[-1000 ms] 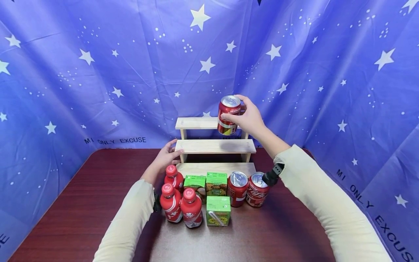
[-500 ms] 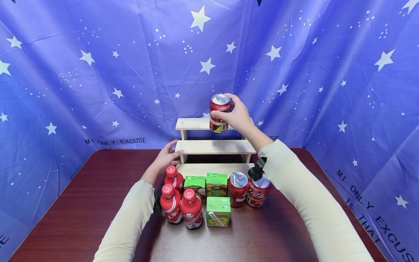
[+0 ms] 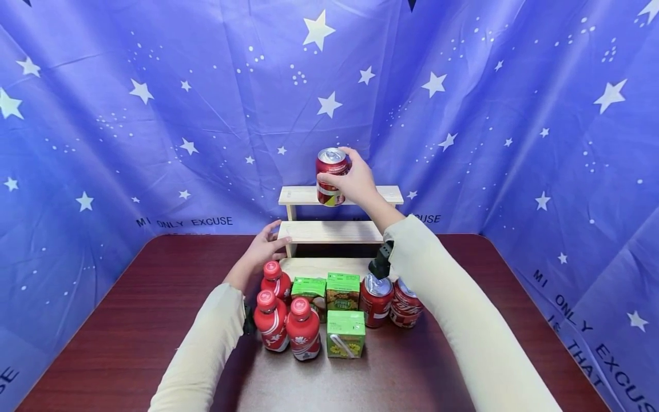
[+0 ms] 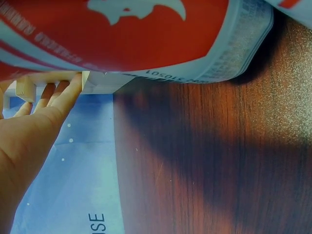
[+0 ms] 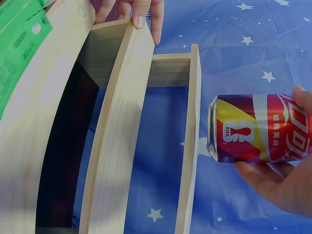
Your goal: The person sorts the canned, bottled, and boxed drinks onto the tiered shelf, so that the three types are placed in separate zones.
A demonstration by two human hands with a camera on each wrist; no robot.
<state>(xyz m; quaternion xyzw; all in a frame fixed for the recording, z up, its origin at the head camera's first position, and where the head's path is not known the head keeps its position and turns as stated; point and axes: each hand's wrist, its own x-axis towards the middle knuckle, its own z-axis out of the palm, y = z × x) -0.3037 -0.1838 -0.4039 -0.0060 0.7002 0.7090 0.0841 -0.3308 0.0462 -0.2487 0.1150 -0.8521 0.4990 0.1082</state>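
In the head view my right hand (image 3: 356, 181) grips a red soda can (image 3: 331, 166) upright, thumb in front and fingers behind, over the top board of a three-step wooden stand (image 3: 329, 230). The right wrist view shows a small gap between the can's (image 5: 263, 127) base and the top board (image 5: 192, 131). My left hand (image 3: 261, 249) holds the left end of the middle board, thumb on top and other fingers around the end. A red bottle (image 4: 136, 29) fills much of the left wrist view, close by the left hand (image 4: 29, 141).
In front of the stand are three red bottles (image 3: 302, 332), three green juice boxes (image 3: 346, 335) and two more red cans (image 3: 376, 303), partly behind my right wrist camera. A dark red table (image 3: 170, 297) bears everything. Behind hangs a blue star-patterned curtain (image 3: 231, 114).
My right hand has carried the can leftward above the top board, and slightly lower at its base relative to the stand. The left hand keeps its hold on the middle board.
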